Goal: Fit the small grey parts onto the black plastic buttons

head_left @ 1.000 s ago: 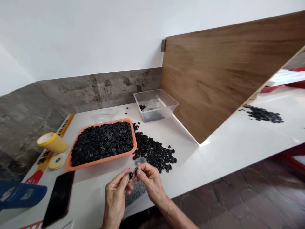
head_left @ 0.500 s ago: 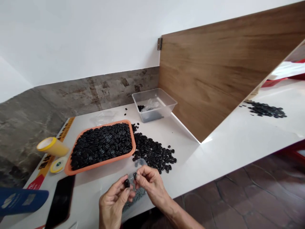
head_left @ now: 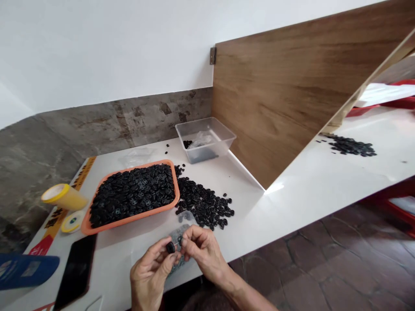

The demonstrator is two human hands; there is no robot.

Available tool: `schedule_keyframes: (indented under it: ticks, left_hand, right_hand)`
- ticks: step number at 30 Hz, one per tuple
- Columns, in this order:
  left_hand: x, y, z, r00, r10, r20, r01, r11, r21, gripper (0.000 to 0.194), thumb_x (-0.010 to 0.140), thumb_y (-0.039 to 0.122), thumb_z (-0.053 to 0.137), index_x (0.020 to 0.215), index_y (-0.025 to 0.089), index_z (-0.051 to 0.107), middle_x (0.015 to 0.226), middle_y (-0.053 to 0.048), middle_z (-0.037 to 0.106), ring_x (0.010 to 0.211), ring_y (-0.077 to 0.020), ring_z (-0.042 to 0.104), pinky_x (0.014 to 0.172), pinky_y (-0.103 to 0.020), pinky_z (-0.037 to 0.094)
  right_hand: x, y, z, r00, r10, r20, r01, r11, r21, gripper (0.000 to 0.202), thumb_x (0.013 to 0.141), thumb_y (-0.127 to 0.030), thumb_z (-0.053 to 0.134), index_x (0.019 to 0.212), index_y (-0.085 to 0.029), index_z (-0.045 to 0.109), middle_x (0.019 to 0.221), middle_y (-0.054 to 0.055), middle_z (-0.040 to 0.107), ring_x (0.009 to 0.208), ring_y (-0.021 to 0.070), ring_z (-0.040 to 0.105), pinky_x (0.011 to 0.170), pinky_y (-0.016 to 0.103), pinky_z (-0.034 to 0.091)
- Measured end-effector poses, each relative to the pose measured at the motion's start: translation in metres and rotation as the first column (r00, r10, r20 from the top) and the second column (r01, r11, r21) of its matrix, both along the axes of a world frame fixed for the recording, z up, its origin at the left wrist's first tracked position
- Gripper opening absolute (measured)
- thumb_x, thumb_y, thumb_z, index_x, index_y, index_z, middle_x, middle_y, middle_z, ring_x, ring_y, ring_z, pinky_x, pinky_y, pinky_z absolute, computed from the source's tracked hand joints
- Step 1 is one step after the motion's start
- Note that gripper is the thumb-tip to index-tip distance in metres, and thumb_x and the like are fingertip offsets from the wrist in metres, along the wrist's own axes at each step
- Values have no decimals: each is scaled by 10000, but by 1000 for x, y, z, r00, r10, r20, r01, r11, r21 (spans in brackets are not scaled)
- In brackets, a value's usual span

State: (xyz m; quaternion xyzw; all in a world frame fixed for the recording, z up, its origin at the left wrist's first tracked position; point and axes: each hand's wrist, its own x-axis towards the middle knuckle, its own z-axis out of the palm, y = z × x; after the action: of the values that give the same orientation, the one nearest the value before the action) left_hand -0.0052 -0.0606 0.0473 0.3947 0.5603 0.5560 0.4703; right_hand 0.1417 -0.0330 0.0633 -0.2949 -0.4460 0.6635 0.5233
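Between its thumb and index finger, my left hand (head_left: pixel 154 270) pinches a small black oval piece (head_left: pixel 170 247). Close beside it on the right, my right hand (head_left: pixel 202 250) has its fingertips pressed together on a small dark piece (head_left: pixel 180 239), too small to make out fully. Both hands are over a clear container (head_left: pixel 186 216) of small grey parts, which they partly hide. Beyond them, an orange-rimmed basket (head_left: pixel 177 190) is full of black oval pieces, and a loose pile of the same pieces (head_left: pixel 205 203) lies against its right side.
A clear plastic bin (head_left: pixel 207 151) stands by a wooden partition (head_left: pixel 285 95). On the left are a yellow canister (head_left: pixel 66 197), a round lid (head_left: pixel 71 222), a phone (head_left: pixel 76 270) and a blue object (head_left: pixel 27 270). Another black pile (head_left: pixel 352 146) lies beyond the partition.
The whole view has shifted slightly, with the scene sitting further left. Both hands remain close together with their small pieces; more of the grey parts shows between them.
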Motion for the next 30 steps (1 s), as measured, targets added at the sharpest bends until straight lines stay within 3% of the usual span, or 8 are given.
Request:
schedule_keyframes:
  ticks: [10,18,30]
  left_hand:
    - [1,-2,2,985,-87,-150,101,990,94,276,644,231,766,918,201,749,629,0,717,553,-162,693,545,-196,579]
    - [2,1,7,957,-45,-285,99,979,178,273,617,209,775,890,219,767,599,16,697,485,-134,647,491,-178,556]
    - [0,2,4,971,-91,-222,119,986,116,242,635,248,768,877,232,769,600,-7,720,499,-163,670,514,-212,570]
  right_hand:
    - [4,-4,-2,998,1,55,-1,1000,2,337,816,-419,638,683,-119,558,559,-20,523,513,80,523,522,186,420]
    - [5,-4,1,996,38,80,-37,999,-15,381,783,-470,652,653,-129,544,540,-31,510,495,68,476,519,186,410]
    - [4,-2,1,996,60,72,-56,997,-52,350,801,-447,644,674,-135,550,548,-10,552,504,95,550,525,205,448]
